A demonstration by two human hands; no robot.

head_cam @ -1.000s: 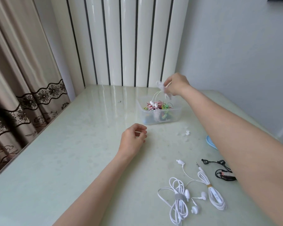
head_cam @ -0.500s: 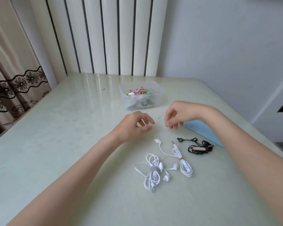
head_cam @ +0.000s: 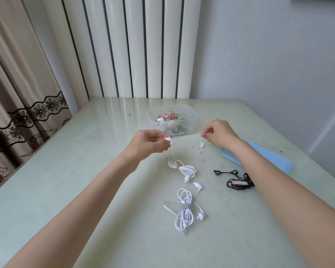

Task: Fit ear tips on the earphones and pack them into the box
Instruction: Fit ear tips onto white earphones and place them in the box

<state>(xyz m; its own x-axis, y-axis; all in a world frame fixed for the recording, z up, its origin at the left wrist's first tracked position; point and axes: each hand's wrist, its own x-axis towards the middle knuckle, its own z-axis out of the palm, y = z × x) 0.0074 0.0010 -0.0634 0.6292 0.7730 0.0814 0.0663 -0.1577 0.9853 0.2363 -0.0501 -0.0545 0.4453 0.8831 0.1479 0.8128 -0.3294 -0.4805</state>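
Observation:
My left hand point(head_cam: 147, 144) pinches one white earbud point(head_cam: 168, 139) above the table; its cord runs down to a coiled white earphone bundle point(head_cam: 186, 170). My right hand point(head_cam: 218, 133) hovers with fingertips curled just above several small clear ear tips point(head_cam: 198, 147) on the table; whether it holds one I cannot tell. A second white earphone bundle point(head_cam: 185, 210) lies nearer me. Black earphones point(head_cam: 238, 179) lie to the right, partly behind my right forearm. The clear plastic box point(head_cam: 190, 115) at the back holds coloured earphones.
A light blue lid point(head_cam: 269, 156) lies at the right, partly under my right arm. The pale green table point(head_cam: 66, 180) ends at a white panelled wall behind and a curtain point(head_cam: 17, 93) on the left.
My left hand has picked up an earbud of the upper white earphones, lifting its cord. My right hand moved from the box down to the loose ear tips.

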